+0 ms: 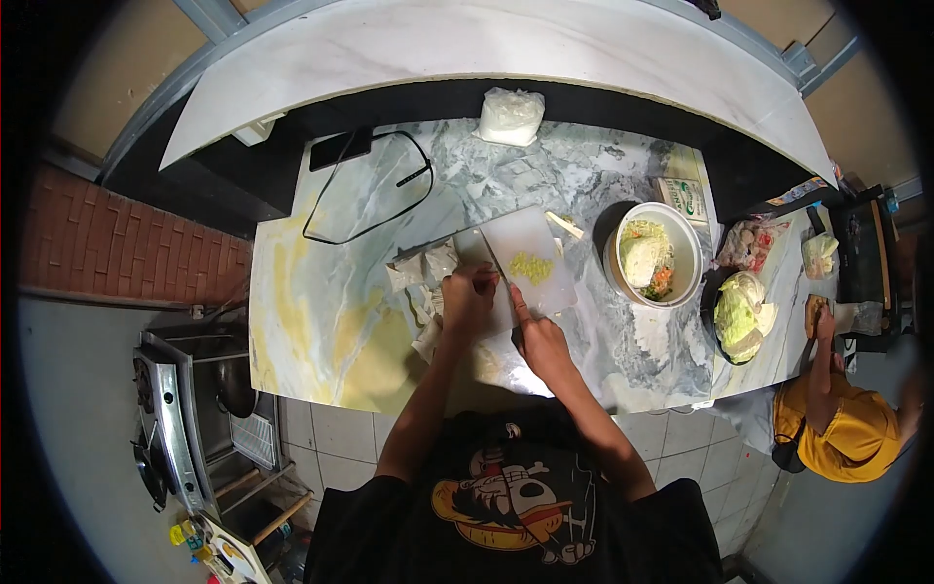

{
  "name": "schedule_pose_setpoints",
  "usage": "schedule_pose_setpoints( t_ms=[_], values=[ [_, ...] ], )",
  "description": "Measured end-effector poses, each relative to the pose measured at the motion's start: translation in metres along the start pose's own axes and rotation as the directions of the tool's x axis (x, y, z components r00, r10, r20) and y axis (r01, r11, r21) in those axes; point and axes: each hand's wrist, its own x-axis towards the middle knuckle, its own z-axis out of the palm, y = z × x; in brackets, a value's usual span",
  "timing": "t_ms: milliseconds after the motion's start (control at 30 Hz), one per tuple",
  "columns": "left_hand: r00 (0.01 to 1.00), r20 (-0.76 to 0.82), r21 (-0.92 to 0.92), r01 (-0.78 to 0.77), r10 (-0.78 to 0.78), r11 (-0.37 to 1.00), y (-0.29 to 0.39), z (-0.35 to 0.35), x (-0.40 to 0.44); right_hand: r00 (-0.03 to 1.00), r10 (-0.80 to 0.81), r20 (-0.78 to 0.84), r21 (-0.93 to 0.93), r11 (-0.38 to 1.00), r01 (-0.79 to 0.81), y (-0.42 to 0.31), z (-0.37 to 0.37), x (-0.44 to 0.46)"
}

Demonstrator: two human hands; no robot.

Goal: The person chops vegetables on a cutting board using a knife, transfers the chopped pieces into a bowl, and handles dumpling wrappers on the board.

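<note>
A white cutting board lies on the marble-patterned counter in front of me. My right hand is closed round the handle of a knife, whose blade points away from me across the board. Just left of the blade, my left hand has its fingers bent and pressed together; what they hold is too small and hidden to name. Chopped pale green vegetable pieces lie to the right of the knife. Torn grey-white packaging sits beside the board, partly behind my left hand. Pale strips rest by the board's right edge.
A white tub of cut vegetables stands to the right, near a cabbage. Behind are a bag of white powder, a phone and a black strap. At far right a person in a yellow shirt works.
</note>
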Motion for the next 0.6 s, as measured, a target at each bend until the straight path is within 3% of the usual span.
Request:
schedule_pose_setpoints(
  t_ms=[133, 333, 400, 600],
  values=[
    [1.0, -0.02, -0.005, -0.008, 0.008, 1.0, -0.002, 0.001, 0.0, 0.998, -0.035, -0.054, -0.03, 0.999, 0.033, 0.003, 0.001, -0.011],
    [0.999, -0.026, 0.008, -0.041, 0.041, 0.999, -0.005, 0.003, -0.001, 1.0, -0.004, -0.009, -0.021, 1.0, 0.004, 0.009, -0.014, -0.041],
    [0.999, -0.029, 0.013, -0.044, 0.044, 0.999, -0.005, 0.002, 0.0, 0.996, -0.031, -0.081, 0.159, 0.986, 0.044, 0.015, -0.014, -0.044],
    [1.0, -0.01, 0.009, -0.022, 0.022, 1.0, -0.007, 0.002, 0.001, 0.997, 0.02, -0.069, 0.172, 0.985, -0.008, 0.014, -0.014, -0.038]
  ],
)
